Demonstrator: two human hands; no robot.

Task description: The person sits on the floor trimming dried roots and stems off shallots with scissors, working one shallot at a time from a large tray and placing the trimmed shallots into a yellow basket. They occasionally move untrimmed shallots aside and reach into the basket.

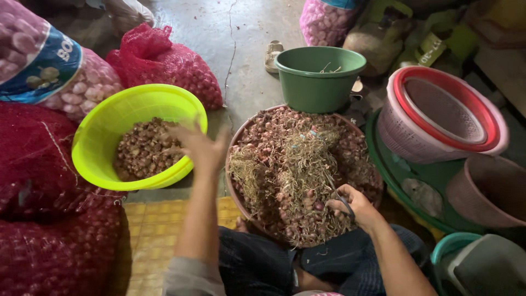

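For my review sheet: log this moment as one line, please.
left hand: open, over yellow-green bowl of trimmed shallots | right hand: gripping scissors at tray of untrimmed shallots | green bucket behind

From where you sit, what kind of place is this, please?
Probably a produce sorting or storage area: red mesh sacks of small bulbs lie on a bare concrete floor, beside a wide round tray heaped with untrimmed shallots.

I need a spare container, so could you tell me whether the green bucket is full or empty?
Nearly empty: the green bucket stands upright, with only a few dry stalks visible inside.
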